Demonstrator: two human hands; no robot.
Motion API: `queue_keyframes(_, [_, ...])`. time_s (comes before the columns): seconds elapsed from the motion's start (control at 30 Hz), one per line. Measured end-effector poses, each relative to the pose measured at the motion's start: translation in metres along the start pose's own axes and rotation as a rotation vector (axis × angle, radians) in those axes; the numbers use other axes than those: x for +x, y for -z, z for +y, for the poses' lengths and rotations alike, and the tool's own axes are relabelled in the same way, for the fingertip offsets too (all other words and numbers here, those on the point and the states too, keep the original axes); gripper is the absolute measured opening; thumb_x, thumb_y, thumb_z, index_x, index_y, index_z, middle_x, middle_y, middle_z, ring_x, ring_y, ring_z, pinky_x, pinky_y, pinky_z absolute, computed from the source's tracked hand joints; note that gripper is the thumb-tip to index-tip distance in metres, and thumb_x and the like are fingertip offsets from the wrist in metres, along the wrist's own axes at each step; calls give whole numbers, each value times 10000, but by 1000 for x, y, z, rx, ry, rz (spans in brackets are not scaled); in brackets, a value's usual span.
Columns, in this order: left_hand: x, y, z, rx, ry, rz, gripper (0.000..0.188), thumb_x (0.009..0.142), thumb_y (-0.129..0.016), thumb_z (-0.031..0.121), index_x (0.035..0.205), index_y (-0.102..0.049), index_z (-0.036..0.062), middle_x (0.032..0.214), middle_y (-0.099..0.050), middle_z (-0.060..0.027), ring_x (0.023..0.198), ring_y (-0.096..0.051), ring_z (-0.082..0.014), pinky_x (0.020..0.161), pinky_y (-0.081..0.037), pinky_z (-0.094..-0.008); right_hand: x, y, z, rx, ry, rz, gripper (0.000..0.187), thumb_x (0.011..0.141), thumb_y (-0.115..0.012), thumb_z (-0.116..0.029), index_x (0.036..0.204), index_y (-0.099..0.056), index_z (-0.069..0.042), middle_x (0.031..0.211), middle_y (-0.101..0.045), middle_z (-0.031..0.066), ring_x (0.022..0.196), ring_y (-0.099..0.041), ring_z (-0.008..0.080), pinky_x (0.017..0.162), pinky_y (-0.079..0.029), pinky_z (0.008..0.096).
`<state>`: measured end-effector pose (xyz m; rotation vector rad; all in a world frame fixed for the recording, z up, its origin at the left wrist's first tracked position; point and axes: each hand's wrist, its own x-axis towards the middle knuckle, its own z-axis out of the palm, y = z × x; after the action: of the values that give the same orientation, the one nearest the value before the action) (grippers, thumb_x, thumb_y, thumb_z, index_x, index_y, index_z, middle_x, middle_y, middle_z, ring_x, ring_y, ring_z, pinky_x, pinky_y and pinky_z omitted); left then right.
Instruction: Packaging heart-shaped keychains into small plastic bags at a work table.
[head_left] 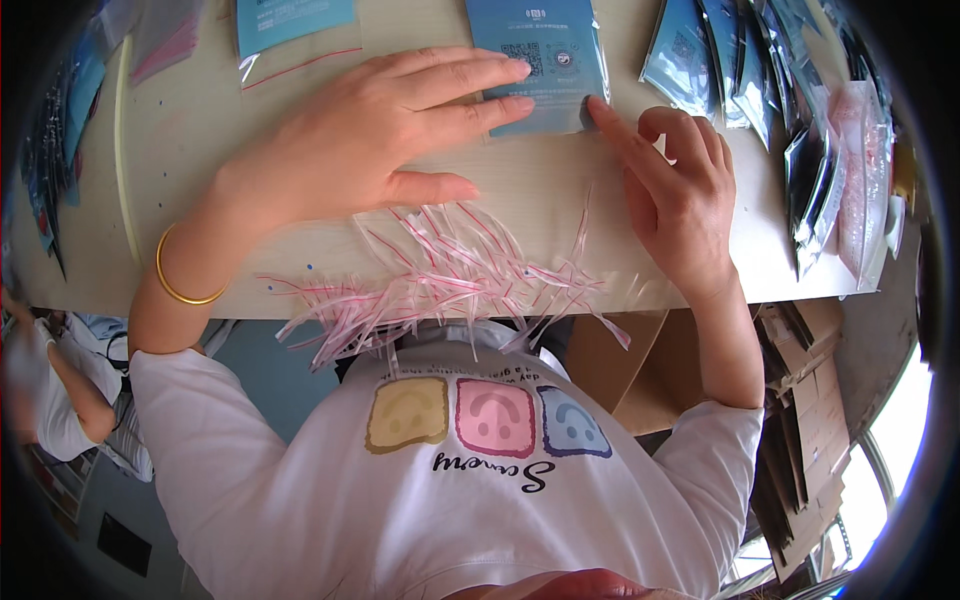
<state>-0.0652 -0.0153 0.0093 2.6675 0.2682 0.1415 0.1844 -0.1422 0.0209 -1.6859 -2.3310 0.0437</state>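
A blue card in a clear plastic sleeve (560, 40) lies flat on the pale wooden table (200, 150) in front of me. My left hand (385, 130), with a gold bangle on the wrist, lies flat with its fingertips pressing on the sleeve's lower left part. My right hand (675, 190) has its index fingertip on the sleeve's lower right corner, the other fingers curled. Nothing is gripped in either hand. A pile of thin clear strips with red lines (440, 275) lies at the table's near edge, hanging over it, just below my hands.
A stack of bagged blue cards (760, 70) fans out at the right, with clear bags (860, 170) beside it. Another bagged card (290, 20) lies at the upper left, more packets (60, 130) at the far left. Cardboard (800, 400) sits below the table at right.
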Motion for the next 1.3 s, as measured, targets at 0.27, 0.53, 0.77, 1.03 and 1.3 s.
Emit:
queue_keyframes(0.27, [-3,8,1,123,-95,-15,633,740,-658,283,1315,-480,89,1414,-398,-75,1310,-359,-261,1067,-333,-392,2,6,5,1,-39,138,373,763,-628,-31,1132,-614,-82,1085,-575,51,922,-557,221,773,-449,354])
queue_keyframes(0.53, [-24,34,-50,443,245,132,461,910,-504,246,1326,-452,54,1412,-397,-95,1312,-348,-280,1084,-273,-411,3,4,13,-260,-33,-37,486,827,-627,-143,1294,-493,-134,1345,-464,39,1215,-452,200,1053,-278,415])
queue_keyframes(0.77, [45,-13,3,213,36,241,458,914,-489,214,1342,-437,60,1365,-444,-89,1303,-349,-250,1082,-276,-389,0,4,22,-323,-124,-3,441,849,-608,-142,1277,-503,-121,1317,-473,41,1202,-444,193,1052,-255,436])
queue_keyframes(1.03, [63,-1,-9,256,-119,189,471,876,-530,349,1280,-500,109,1311,-473,-89,1252,-390,-260,1030,-295,-425,-6,6,30,-63,-71,195,278,747,-680,-111,1023,-642,-127,1088,-587,30,980,-538,205,881,-364,379])
queue_keyframes(1.3, [68,-8,-3,220,-30,152,519,920,-445,461,1378,-414,220,1341,-422,-85,1275,-337,-275,1033,-230,-470,12,-10,13,324,-38,83,195,693,-717,-125,873,-643,-102,844,-593,49,828,-561,254,763,-425,368])
